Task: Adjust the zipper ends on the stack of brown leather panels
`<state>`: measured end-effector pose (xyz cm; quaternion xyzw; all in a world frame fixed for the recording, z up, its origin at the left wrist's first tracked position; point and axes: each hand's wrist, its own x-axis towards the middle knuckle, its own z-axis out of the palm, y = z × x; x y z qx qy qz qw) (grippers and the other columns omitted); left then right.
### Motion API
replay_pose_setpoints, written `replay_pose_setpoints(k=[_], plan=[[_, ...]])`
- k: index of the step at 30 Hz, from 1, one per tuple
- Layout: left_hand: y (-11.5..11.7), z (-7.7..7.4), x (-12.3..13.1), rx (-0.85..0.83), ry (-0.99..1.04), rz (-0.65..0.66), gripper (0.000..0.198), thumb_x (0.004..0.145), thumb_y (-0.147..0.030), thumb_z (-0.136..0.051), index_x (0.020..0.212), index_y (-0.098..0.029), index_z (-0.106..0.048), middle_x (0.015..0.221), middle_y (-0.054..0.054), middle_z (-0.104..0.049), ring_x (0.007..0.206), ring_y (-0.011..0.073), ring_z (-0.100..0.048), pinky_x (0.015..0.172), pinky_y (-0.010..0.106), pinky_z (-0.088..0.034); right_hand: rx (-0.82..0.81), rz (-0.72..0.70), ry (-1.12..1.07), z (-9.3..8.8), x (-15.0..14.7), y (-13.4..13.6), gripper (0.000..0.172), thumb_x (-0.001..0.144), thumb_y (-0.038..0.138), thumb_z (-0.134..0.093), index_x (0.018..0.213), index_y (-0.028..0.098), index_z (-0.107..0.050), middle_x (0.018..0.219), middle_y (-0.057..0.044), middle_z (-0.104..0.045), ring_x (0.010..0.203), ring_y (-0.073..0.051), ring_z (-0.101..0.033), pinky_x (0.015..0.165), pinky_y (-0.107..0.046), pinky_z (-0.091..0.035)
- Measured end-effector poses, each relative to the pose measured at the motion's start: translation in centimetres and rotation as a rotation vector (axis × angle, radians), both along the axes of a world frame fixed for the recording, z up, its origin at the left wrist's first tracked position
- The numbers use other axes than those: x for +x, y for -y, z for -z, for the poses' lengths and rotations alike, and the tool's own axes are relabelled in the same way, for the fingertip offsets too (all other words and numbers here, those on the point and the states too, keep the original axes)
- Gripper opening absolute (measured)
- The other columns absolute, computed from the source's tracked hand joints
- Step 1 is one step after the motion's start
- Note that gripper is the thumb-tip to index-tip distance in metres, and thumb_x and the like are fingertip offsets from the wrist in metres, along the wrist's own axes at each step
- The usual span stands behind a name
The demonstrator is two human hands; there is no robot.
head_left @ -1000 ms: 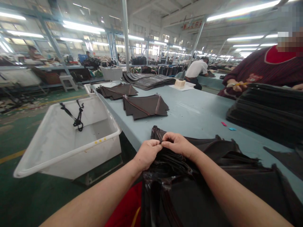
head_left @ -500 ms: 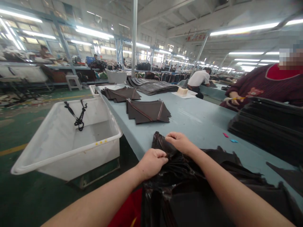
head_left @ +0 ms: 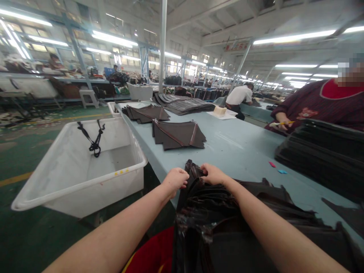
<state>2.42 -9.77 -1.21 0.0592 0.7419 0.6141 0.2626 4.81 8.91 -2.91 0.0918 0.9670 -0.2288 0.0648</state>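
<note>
A thick pile of dark brown leather pieces (head_left: 227,204) lies on the near end of the long light-blue table (head_left: 241,148). My left hand (head_left: 175,181) is closed on the pile's left corner, at the table's edge. My right hand (head_left: 212,174) pinches the top pieces at the pile's far corner, a little right of the left hand. Both forearms reach in from the bottom of the view.
A white plastic tub (head_left: 79,167) with a black strap (head_left: 93,142) stands on the floor left of the table. More stacks of brown pieces (head_left: 178,134) lie farther along the table. A black stack (head_left: 324,151) sits at right, with a person in dark red (head_left: 321,106) behind it.
My left hand has slid left and forward along the pile's edge, parting from my right hand. My right hand stayed on the far corner. The view has tilted slightly down.
</note>
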Motion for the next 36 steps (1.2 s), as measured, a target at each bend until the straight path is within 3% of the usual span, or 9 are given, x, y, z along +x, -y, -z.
replay_pose_setpoints(k=[7,11,17,21,26,31,36], plan=[[-0.5,0.2,0.3,-0.117,-0.046,0.104,0.004,0.060,-0.014,-0.052,0.060,-0.014,-0.055,0.047,-0.003,-0.045,0.045,0.0077,-0.040,0.039,0.016,-0.028,-0.198,0.011,-0.040,-0.6,0.4,0.1,0.010,0.058,0.018,-0.058,0.067,0.017,-0.056,0.061,0.002,-0.053,0.060,-0.014,-0.049,0.055,-0.023,-0.035],[-0.5,-0.7,-0.1,-0.143,-0.102,0.241,0.012,0.060,-0.022,-0.058,0.053,-0.013,-0.057,0.042,-0.004,-0.043,0.040,0.0064,-0.034,0.037,0.018,-0.023,-0.353,0.003,-0.084,-1.4,1.1,-0.1,0.018,0.064,0.029,-0.056,0.077,0.016,-0.056,0.067,0.001,-0.057,0.065,-0.014,-0.053,0.058,-0.023,-0.040],[-1.1,-3.1,-1.2,-0.170,-0.094,0.359,0.010,0.064,-0.018,-0.054,0.056,-0.014,-0.058,0.045,-0.004,-0.044,0.040,0.0066,-0.037,0.041,0.018,-0.030,-0.435,-0.053,-0.023,-1.2,1.2,0.1,0.021,0.069,0.032,-0.050,0.076,0.016,-0.060,0.060,0.002,-0.056,0.057,-0.014,-0.052,0.054,-0.023,-0.040],[-2.1,-3.9,-1.6,-0.264,-0.076,0.326,0.018,0.067,-0.026,-0.055,0.054,-0.014,-0.053,0.043,-0.002,-0.044,0.037,0.0087,-0.039,0.040,0.021,-0.033,-0.433,-0.121,0.018,-1.5,1.5,0.4,0.019,0.068,0.032,-0.051,0.070,0.015,-0.061,0.055,0.003,-0.056,0.054,-0.014,-0.051,0.052,-0.023,-0.039],[-3.3,-3.6,-1.4,-0.389,-0.134,0.253,0.029,0.061,-0.032,-0.062,0.042,-0.015,-0.048,0.036,0.000,-0.041,0.037,0.0134,-0.042,0.038,0.024,-0.029,-0.405,-0.171,0.030,-1.9,2.1,0.4,0.021,0.066,0.031,-0.054,0.076,0.016,-0.064,0.062,0.002,-0.060,0.061,-0.015,-0.054,0.058,-0.024,-0.041],[-4.1,-2.6,-0.4,-0.270,-0.111,0.152,0.017,0.066,-0.026,-0.059,0.055,-0.014,-0.054,0.047,0.001,-0.051,0.046,0.0127,-0.049,0.041,0.021,-0.033,-0.409,-0.217,0.096,-2.2,2.6,0.8,0.023,0.068,0.030,-0.052,0.081,0.016,-0.065,0.065,0.002,-0.063,0.060,-0.016,-0.056,0.056,-0.024,-0.042],[-4.4,-2.0,0.7,-0.192,-0.089,0.038,0.021,0.070,-0.029,-0.057,0.056,-0.013,-0.055,0.050,0.000,-0.051,0.047,0.0111,-0.048,0.040,0.020,-0.033,-0.261,-0.227,0.064,-2.3,2.6,0.9,0.022,0.069,0.032,-0.053,0.077,0.015,-0.064,0.066,0.000,-0.063,0.063,-0.018,-0.057,0.059,-0.026,-0.042]])
